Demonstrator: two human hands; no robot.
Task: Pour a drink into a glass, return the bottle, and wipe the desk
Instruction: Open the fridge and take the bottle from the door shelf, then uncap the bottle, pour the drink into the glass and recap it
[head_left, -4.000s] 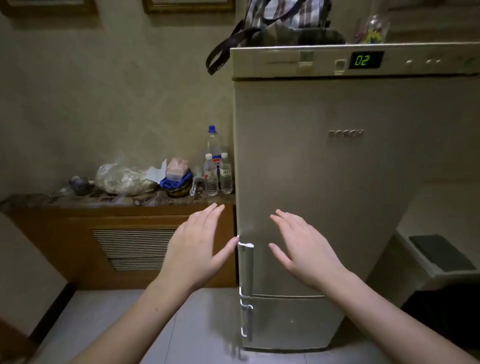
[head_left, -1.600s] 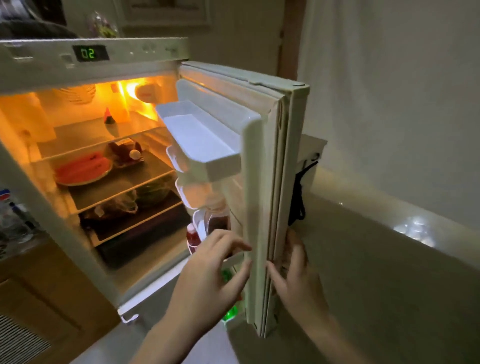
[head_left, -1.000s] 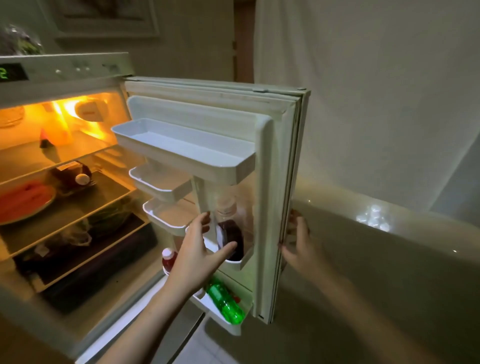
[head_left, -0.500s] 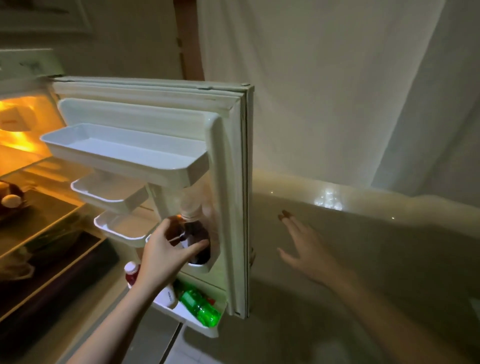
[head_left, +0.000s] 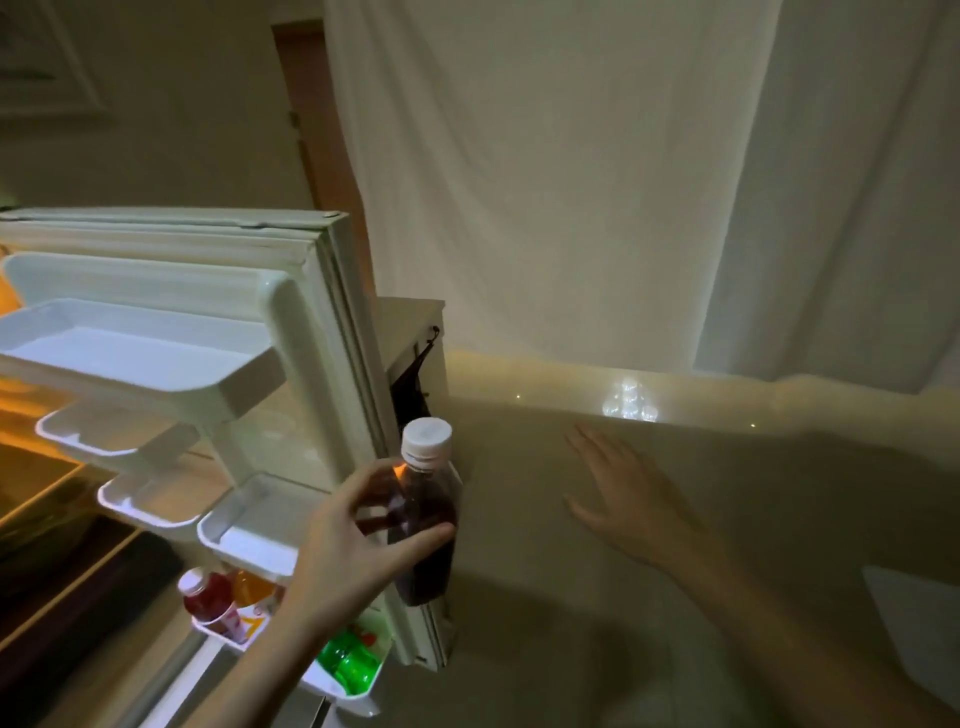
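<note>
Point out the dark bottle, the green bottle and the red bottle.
dark bottle (head_left: 427, 512), head view, on its dark body.
green bottle (head_left: 349, 662), head view, on its body in the lowest door bin.
red bottle (head_left: 209, 597), head view, on its red body.

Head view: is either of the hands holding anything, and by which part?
The left hand grips the dark drink bottle around its upper body, below the white cap. The right hand is open and holds nothing.
</note>
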